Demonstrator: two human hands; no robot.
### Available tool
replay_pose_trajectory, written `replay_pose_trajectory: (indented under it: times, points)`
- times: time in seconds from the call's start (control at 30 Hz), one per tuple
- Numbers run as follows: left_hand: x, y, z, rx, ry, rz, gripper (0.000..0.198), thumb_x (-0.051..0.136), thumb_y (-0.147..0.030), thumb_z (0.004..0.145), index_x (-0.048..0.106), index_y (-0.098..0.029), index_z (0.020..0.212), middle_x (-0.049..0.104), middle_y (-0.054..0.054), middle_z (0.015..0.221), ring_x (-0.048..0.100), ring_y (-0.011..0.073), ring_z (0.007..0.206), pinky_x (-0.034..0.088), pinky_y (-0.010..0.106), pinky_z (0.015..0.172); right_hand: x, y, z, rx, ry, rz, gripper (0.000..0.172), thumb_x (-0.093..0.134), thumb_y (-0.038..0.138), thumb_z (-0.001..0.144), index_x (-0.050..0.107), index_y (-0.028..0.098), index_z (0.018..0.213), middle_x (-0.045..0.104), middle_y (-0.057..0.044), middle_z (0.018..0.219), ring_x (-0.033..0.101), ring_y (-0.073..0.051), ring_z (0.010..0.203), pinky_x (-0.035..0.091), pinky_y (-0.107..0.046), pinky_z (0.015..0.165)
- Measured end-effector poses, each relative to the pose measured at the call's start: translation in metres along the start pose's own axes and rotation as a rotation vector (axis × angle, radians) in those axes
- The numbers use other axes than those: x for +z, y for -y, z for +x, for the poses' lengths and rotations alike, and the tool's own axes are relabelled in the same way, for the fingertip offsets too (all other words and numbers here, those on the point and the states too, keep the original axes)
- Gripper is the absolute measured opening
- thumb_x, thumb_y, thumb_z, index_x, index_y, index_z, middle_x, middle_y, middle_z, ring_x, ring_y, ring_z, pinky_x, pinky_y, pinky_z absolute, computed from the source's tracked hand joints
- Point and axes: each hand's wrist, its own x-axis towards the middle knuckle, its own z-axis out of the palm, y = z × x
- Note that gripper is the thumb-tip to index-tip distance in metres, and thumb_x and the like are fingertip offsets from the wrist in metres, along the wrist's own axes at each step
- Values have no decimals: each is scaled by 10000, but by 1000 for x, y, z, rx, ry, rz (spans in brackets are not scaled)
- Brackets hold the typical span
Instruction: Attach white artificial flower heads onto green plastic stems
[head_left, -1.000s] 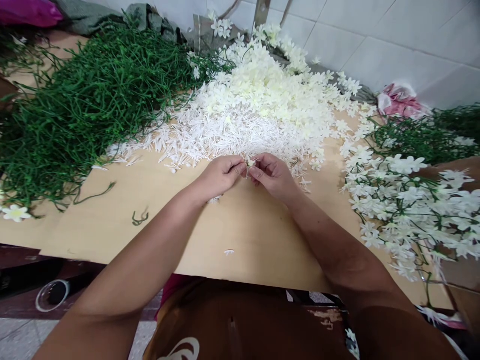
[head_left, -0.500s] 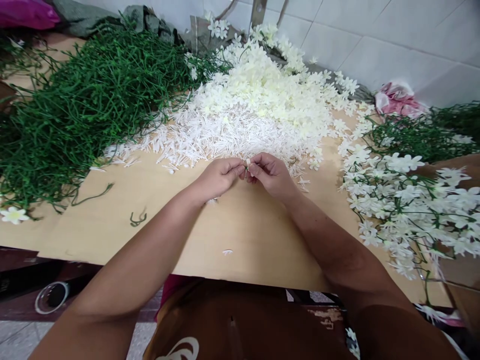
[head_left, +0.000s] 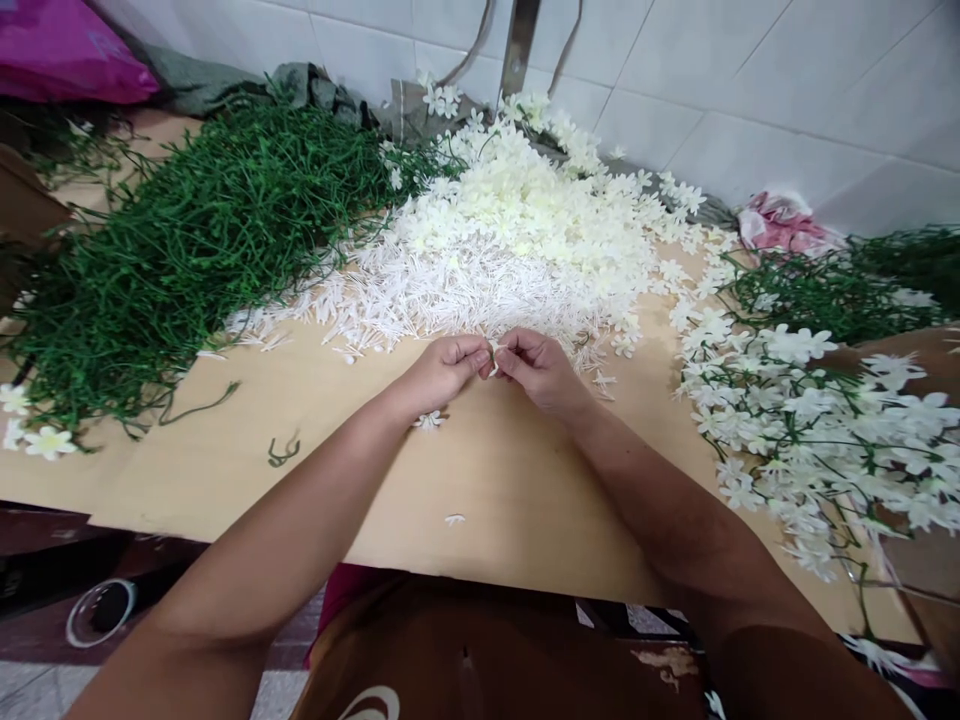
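My left hand (head_left: 450, 370) and my right hand (head_left: 540, 370) meet over the board, fingertips almost touching. Pinched in the left fingers is the end of a thin green artificial stem (head_left: 491, 354), mostly hidden. The right thumb and fingers close on a small white flower piece (head_left: 494, 371) against that stem; its shape is largely covered. Just beyond the hands spreads a heap of thin white stamen-like sticks (head_left: 420, 290). Under my left wrist lies a small white flower cluster (head_left: 430, 421).
Green stems (head_left: 225, 210) are piled at the left, pale flower heads (head_left: 555, 190) at the back against the tiled wall (head_left: 720, 90). Assembled white flower sprays (head_left: 817, 420) cover the right side. Stem scraps (head_left: 283, 453) and a white bit (head_left: 454, 518) lie on the cardboard (head_left: 525, 530).
The view has tilted up slightly, so everything sits lower in the picture. Both hands stay together; the white piece between the fingertips now shows lower and less of it is visible.
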Motion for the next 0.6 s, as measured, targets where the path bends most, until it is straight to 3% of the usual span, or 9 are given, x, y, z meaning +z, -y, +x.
replay_pose_trajectory:
  times: [0.2,0.47,0.6]
  points:
    - [2,-1,-4,18,29,-133,417,548,-513,807,446,-174,586,369,-48,554,355,81,562,304,227,566,0,0,-2,-21,47,-16,453,707,600,708,514,194,665,534,29,607,457,-93,591,362,-258,584]
    - [1,2,-3,-21,138,-265,531,578,-669,747,477,-171,594,573,10,643,498,105,641,368,251,640,-4,-3,3,117,193,147,399,786,506,669,574,180,758,656,3,670,566,-87,579,471,-239,575]
    - [1,4,-4,-38,159,-231,533,559,-675,756,495,-166,612,564,11,654,513,111,670,383,256,673,-3,-3,2,118,200,134,390,799,497,655,590,175,725,665,-3,648,586,-91,572,485,-240,573]
